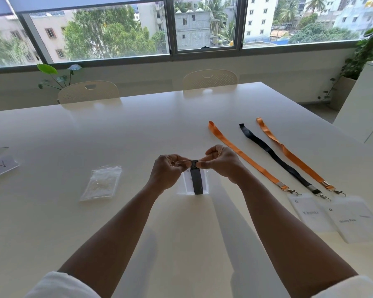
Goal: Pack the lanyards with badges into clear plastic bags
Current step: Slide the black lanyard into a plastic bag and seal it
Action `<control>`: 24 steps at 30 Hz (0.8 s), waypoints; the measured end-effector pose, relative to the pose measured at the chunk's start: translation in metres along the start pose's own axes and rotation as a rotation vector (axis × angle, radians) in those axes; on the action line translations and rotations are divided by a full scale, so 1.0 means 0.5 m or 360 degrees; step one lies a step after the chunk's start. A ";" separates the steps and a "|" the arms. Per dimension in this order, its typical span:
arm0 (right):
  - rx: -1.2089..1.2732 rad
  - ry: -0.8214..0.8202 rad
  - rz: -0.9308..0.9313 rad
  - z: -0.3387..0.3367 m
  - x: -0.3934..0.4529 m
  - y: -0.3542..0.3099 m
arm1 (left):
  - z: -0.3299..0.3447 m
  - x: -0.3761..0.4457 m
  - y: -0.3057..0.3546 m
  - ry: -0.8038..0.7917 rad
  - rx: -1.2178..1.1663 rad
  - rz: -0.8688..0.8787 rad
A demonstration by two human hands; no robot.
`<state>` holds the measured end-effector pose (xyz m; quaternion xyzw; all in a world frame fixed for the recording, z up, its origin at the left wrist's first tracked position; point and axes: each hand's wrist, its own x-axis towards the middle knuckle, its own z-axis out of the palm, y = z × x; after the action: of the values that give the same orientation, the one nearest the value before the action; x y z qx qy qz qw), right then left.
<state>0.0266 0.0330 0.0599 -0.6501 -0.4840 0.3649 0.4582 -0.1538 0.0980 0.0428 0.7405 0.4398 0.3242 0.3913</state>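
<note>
At the table's middle, my left hand (pixel 167 171) and my right hand (pixel 219 161) both pinch the top of a folded black lanyard (pixel 197 181) that lies over its white badge (pixel 205 182). A stack of clear plastic bags (pixel 101 182) lies to the left of my hands. To the right, three lanyards lie stretched out side by side: an orange lanyard (pixel 243 155), a black lanyard (pixel 276 157) and a second orange lanyard (pixel 295 155). Two white badges (pixel 310 212) (pixel 353 222) are clipped at their near ends.
The white table (pixel 116 130) runs to a far edge with two cream chairs (pixel 88 91) (pixel 210 79) behind it. A paper label (pixel 0 167) lies at the left edge. A white cabinet (pixel 366 104) and a potted plant (pixel 357 61) stand at the right.
</note>
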 end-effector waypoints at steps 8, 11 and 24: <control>0.0052 0.0028 0.0025 -0.007 -0.002 0.001 | -0.007 0.004 -0.006 -0.0125 -0.0042 -0.0097; 0.0020 -0.0069 -0.0009 -0.014 -0.001 0.004 | -0.013 0.004 -0.006 -0.0161 -0.0051 -0.0106; -0.0113 -0.0112 0.0040 -0.005 0.013 0.019 | -0.016 0.009 -0.018 -0.0122 -0.0171 -0.0154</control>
<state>0.0333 0.0376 0.0513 -0.6589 -0.5042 0.3760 0.4127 -0.1623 0.1072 0.0396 0.7082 0.4417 0.2996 0.4621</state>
